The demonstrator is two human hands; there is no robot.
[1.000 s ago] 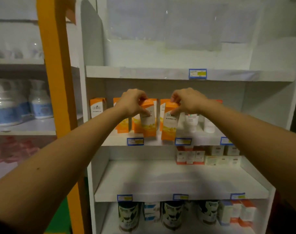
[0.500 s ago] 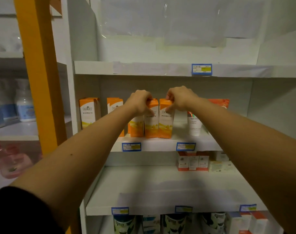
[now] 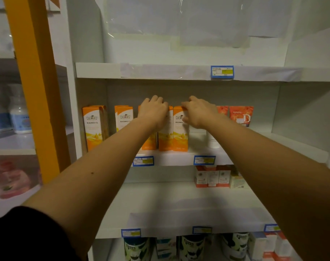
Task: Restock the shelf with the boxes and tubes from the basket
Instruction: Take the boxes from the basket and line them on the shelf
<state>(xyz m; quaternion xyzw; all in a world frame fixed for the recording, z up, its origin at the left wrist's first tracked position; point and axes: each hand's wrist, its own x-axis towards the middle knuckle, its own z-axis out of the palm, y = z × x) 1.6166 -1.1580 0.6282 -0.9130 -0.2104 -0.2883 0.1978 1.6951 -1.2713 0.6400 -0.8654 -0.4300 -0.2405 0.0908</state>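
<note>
Orange-and-white cardboard boxes (image 3: 180,134) stand upright in a row on the middle board of the white shelf (image 3: 179,159), two of them side by side at its front edge. The left hand (image 3: 154,112) rests curled over the top of one box, the right hand (image 3: 198,112) pinches the upper corner of its neighbour; red pouches (image 3: 241,114) stand further right.

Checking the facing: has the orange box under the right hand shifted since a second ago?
Yes. The orange box under the right hand stood tilted, overhanging the shelf edge; now it stands upright, further back, beside its neighbour.
</note>
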